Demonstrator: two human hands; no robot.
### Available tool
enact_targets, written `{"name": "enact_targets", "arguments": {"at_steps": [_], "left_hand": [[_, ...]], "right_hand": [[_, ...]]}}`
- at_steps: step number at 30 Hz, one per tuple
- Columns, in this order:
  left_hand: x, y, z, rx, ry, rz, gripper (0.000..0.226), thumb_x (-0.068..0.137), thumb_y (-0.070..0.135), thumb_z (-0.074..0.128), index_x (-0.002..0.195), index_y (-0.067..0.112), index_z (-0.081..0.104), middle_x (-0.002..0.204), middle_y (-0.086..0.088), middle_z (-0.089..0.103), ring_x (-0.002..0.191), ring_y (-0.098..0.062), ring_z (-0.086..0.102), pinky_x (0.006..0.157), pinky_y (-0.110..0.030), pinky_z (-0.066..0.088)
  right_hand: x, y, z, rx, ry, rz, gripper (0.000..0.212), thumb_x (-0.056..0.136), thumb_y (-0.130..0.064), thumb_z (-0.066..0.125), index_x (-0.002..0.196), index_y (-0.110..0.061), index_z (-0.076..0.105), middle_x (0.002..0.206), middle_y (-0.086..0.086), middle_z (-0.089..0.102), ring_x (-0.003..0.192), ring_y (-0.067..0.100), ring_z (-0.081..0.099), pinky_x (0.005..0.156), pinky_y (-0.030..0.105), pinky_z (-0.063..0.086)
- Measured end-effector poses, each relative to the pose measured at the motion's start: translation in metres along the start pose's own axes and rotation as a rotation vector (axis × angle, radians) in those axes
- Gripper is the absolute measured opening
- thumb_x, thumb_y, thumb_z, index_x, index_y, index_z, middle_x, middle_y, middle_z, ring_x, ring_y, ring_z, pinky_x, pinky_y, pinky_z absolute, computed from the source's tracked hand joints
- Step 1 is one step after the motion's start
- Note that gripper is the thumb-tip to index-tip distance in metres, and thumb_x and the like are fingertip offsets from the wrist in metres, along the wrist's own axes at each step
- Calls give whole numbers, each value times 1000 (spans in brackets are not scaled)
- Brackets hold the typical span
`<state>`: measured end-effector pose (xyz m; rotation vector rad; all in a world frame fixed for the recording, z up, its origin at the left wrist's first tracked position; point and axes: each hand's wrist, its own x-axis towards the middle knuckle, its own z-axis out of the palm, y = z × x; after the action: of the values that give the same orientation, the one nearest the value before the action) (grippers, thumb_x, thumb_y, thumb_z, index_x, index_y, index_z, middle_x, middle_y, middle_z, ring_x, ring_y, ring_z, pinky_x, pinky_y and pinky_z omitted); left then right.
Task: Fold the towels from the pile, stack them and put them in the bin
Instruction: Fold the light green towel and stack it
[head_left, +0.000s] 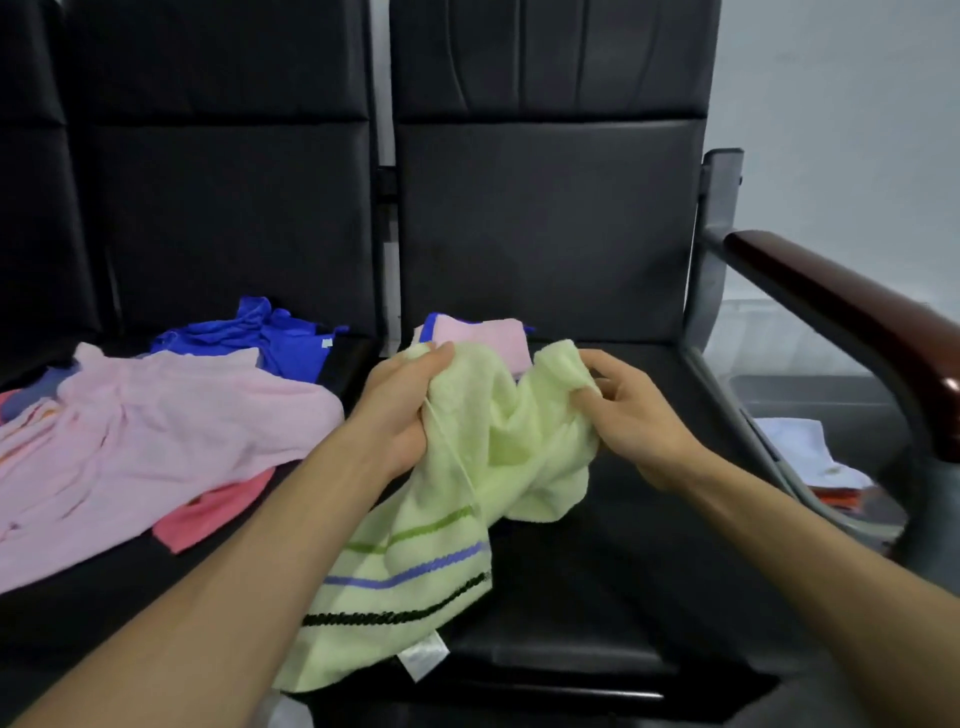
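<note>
Head view: the left seat (78, 629) is covered by a loose pile of towels (156, 431) in pink, blue and coral. A pale green striped towel (467, 467) is held over the right seat (649, 571), just in front of a small folded stack (483, 335). Its bunched top is gripped by the left hand (400, 410), and a corner is pinched by the right hand (639, 415).

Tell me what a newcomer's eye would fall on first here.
The pale green striped towel stands out first, bunched at the centre over the right seat. The left hand grips it and the right hand pinches a corner. Next comes the loose pile of pink towels on the left seat, with a blue towel behind it.
</note>
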<state>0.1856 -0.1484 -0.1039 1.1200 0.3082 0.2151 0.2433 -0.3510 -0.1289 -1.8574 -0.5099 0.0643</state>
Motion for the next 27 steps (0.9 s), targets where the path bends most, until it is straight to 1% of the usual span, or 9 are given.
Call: {"name": "enact_targets", "arguments": {"at_steps": [2, 4, 8, 13, 15, 17, 21, 24, 27], "left_hand": [[2, 6, -3, 88, 16, 90, 9, 95, 12, 57, 100, 15, 64, 81, -1, 72, 70, -9, 70, 62, -23, 57], [2, 17, -12, 196, -21, 167, 15, 97, 14, 53, 105, 17, 66, 85, 0, 71, 76, -10, 67, 64, -21, 55], [3, 12, -39, 195, 6, 87, 21, 99, 12, 48, 107, 11, 68, 88, -2, 72, 77, -11, 67, 59, -19, 54], [9, 2, -58, 242, 125, 15, 24, 97, 7, 48, 115, 10, 64, 95, -8, 68, 75, -14, 63, 49, -16, 50], [11, 2, -68, 224, 179, 4, 25, 98, 6, 45, 113, 13, 65, 94, -8, 67, 74, -15, 62, 53, -21, 52], [15, 1, -78, 241, 225, 1, 27, 99, 6, 43, 112, 13, 65, 99, -11, 67, 80, -18, 63, 69, -31, 53], [16, -2, -90, 293, 320, 7, 25, 99, 7, 44, 102, 16, 67, 107, -16, 65, 93, -27, 61, 70, -35, 49], [17, -1, -93, 267, 392, 4, 25, 96, 4, 48, 112, 9, 66, 108, -15, 65, 95, -29, 61, 70, -35, 49], [17, -1, -96, 223, 455, -33, 31, 89, 6, 59, 119, 5, 65, 114, -17, 66, 91, -27, 63, 66, -31, 51]], "right_hand": [[0, 9, -7, -59, 9, 57, 37, 90, -6, 45, 103, -32, 69, 95, -2, 72, 87, 18, 68, 65, 35, 57], [2, 10, -17, 70, 115, 127, 38, 89, 2, 44, 94, -26, 70, 95, 1, 72, 92, 20, 68, 74, 35, 56], [3, 3, -37, 361, 242, 293, 22, 93, -8, 50, 90, -20, 68, 97, 6, 71, 90, 22, 67, 82, 38, 54], [-2, 23, -46, -287, 244, 296, 16, 88, -26, 62, 79, -15, 68, 83, 3, 66, 72, 16, 59, 58, 29, 47], [2, 31, -47, -303, 266, 334, 18, 89, -27, 63, 88, -10, 68, 86, 4, 65, 71, 14, 59, 55, 27, 49], [5, 36, -50, -186, 211, 457, 18, 91, -21, 63, 105, -9, 64, 97, 7, 63, 79, 18, 63, 56, 30, 54], [6, 33, -54, 189, 108, 669, 24, 99, -7, 49, 121, 1, 48, 117, 16, 54, 91, 28, 62, 59, 43, 60], [4, 25, -57, 639, 213, 677, 20, 102, -2, 34, 115, 1, 50, 105, 17, 58, 84, 27, 65, 48, 39, 58], [4, 18, -54, 966, 321, 660, 27, 104, -6, 31, 90, -2, 54, 84, 12, 61, 55, 21, 68, 48, 34, 58]]}}
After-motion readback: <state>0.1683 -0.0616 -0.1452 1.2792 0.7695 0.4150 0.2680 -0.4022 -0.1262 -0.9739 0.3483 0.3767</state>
